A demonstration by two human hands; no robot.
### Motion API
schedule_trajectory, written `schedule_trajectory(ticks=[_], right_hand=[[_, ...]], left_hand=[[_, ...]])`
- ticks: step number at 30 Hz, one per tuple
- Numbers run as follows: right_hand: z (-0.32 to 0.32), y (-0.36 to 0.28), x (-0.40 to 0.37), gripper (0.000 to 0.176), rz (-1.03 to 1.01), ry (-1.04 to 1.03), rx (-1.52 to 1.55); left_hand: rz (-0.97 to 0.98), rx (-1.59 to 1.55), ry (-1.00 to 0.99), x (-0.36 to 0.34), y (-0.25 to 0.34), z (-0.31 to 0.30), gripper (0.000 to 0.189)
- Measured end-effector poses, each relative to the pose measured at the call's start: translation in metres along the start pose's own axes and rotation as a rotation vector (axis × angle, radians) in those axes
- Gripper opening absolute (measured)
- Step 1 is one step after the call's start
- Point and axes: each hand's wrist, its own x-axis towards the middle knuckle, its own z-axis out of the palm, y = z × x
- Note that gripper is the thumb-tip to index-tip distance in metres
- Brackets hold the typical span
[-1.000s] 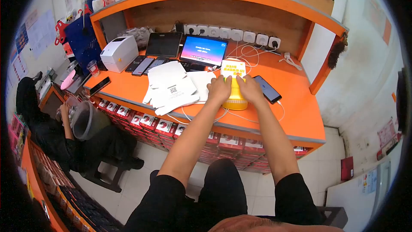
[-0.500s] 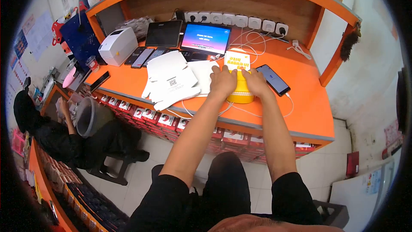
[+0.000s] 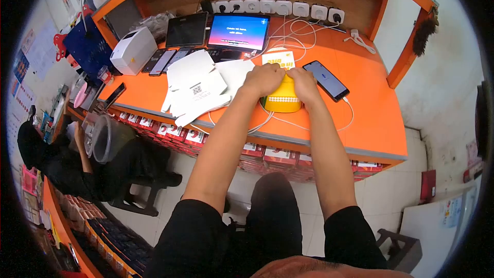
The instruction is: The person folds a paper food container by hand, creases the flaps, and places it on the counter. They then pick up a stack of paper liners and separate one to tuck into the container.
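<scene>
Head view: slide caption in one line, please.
Left hand and right hand on a yellow carton at an orange desk, between white sheets and a cabled phone.

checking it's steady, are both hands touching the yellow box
Touching: the head view shows the left hand and right hand around the yellow box, thumbs on top.

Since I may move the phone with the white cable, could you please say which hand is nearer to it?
Right: the right hand touches the yellow box just left of the phone; the left hand is farther left, on the box's far side.
</scene>
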Motion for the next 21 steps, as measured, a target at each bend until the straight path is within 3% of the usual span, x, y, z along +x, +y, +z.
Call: schedule_trajectory(ticks=[4, 8, 10, 12, 15, 17, 21], right_hand=[[0.010, 0.013, 0.012, 0.049, 0.093, 0.044, 0.225], [0.013, 0.017, 0.012, 0.049, 0.080, 0.183, 0.363], [0.007, 0.012, 0.003, 0.047, 0.080, 0.230, 0.449], [0.007, 0.013, 0.001, 0.045, 0.079, 0.301, 0.557], [0.004, 0.021, 0.011, 0.042, 0.079, 0.395, 0.669], [-0.004, 0.023, 0.013, 0.041, 0.077, 0.383, 0.627], [-0.005, 0.004, 0.002, 0.044, 0.033, 0.608, 0.808]], left_hand=[[0.049, -0.088, 0.081, -0.004, -0.006, 0.006, 0.043], [0.399, -0.122, 0.440, -0.022, -0.033, 0.015, 0.045], [0.345, -0.075, 0.410, -0.066, -0.032, -0.015, 0.049], [0.232, 0.226, 0.367, -0.099, -0.062, -0.038, 0.058], [-0.122, 0.563, 0.149, -0.137, -0.098, -0.063, 0.072], [-0.032, 0.285, -0.010, -0.145, -0.135, -0.076, 0.065], [0.059, 0.212, 0.109, -0.164, -0.141, -0.084, 0.046]])
